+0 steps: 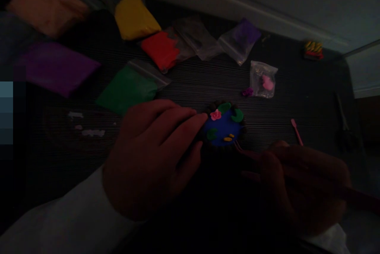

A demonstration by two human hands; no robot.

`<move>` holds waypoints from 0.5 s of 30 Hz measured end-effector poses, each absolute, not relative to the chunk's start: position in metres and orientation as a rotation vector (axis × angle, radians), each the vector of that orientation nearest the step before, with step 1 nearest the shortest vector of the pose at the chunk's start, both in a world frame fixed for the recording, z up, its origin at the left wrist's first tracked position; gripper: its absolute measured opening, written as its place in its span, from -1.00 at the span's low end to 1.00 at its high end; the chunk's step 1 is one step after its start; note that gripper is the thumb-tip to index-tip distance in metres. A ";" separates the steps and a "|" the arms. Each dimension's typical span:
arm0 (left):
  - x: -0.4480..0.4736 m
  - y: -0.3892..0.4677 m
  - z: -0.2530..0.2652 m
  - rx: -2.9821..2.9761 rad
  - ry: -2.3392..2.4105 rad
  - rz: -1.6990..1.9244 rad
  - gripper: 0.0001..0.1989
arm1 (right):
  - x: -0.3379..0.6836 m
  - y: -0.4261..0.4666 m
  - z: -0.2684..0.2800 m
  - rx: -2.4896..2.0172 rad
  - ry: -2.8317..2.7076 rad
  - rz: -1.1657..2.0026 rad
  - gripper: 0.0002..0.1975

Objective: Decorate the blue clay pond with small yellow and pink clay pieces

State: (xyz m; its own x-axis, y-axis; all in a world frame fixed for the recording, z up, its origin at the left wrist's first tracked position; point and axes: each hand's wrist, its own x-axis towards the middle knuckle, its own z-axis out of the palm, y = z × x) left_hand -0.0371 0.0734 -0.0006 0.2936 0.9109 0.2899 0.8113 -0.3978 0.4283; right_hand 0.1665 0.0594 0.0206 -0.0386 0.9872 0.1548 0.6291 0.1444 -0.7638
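Observation:
In the dim light, a small clay pond (224,127) lies on the table. Its blue disc has a rim of dark clay balls, green lily pads, a pink flower (215,114) and small yellow pieces (228,138). My left hand (157,155) is closed at the pond's left edge, fingertips and thumb against its rim. My right hand (305,182) grips a pink modelling tool (251,155) like a pen. The tool's thin looped tip is at the pond's lower right edge, close to the yellow pieces; I cannot tell whether it touches.
Bags of yellow (135,18), red (162,50), green (129,90) and purple clay (59,68) lie left and behind. A bag with pink clay (267,82) and a purple lump (247,92) sit beyond the pond. Another pink tool (297,132) and scissors (344,123) are at right.

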 end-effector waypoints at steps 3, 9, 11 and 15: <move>-0.038 0.074 0.000 2.371 1.581 0.717 -0.62 | 0.163 0.062 0.020 -1.569 -1.776 0.633 -0.85; -0.039 0.075 -0.001 2.379 1.584 0.725 -0.64 | 0.162 0.064 0.019 -1.552 -1.786 0.593 -0.83; -0.039 0.075 -0.001 2.382 1.577 0.737 -0.65 | 0.161 0.065 0.020 -1.540 -1.786 0.573 -0.83; -0.039 0.075 0.000 2.374 1.569 0.744 -0.66 | 0.159 0.072 0.025 -1.515 -1.821 0.690 -0.90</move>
State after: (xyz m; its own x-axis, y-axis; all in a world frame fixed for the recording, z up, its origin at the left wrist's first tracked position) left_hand -0.0387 0.0753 -0.0003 0.3097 0.9030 0.2979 0.8021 -0.4163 0.4281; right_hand 0.1589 0.0715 0.0249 -0.1096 0.9818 0.1552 0.6323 0.1893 -0.7512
